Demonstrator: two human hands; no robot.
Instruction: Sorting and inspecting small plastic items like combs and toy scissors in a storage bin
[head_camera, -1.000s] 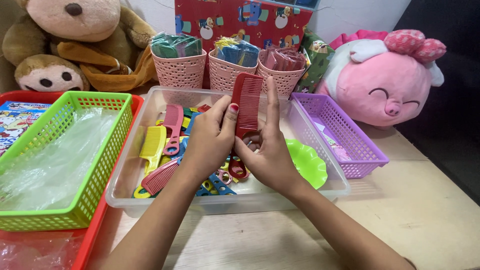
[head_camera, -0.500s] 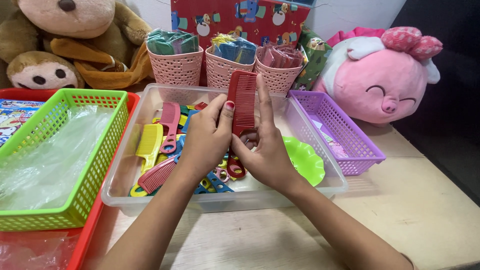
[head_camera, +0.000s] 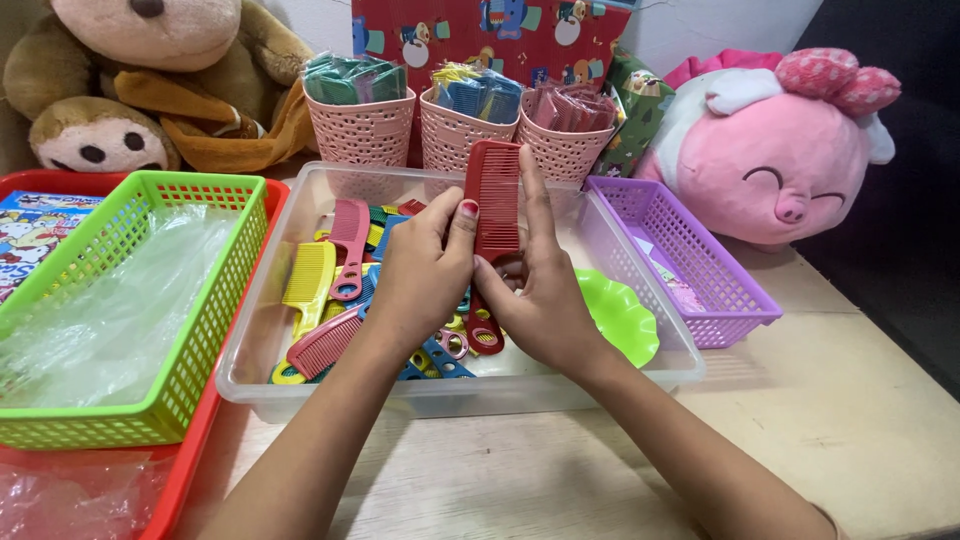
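- Left hand (head_camera: 425, 275) and right hand (head_camera: 535, 290), fingers closed, jointly hold one red comb (head_camera: 490, 230) upright above the clear plastic tub (head_camera: 640, 375).
- Many loose combs (head_camera: 325, 290) remain in the tub.
- Three pink baskets (head_camera: 455, 135) behind already hold packaged combs.

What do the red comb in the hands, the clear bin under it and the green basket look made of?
Red comb: looks like hard moulded plastic, slight sheen, even teeth. Clear bin: transparent plastic; combs show through its walls. Green basket: rigid plastic lattice, glossy, with thin crinkled clear film inside. Both the left hand and right hand hold the comb.
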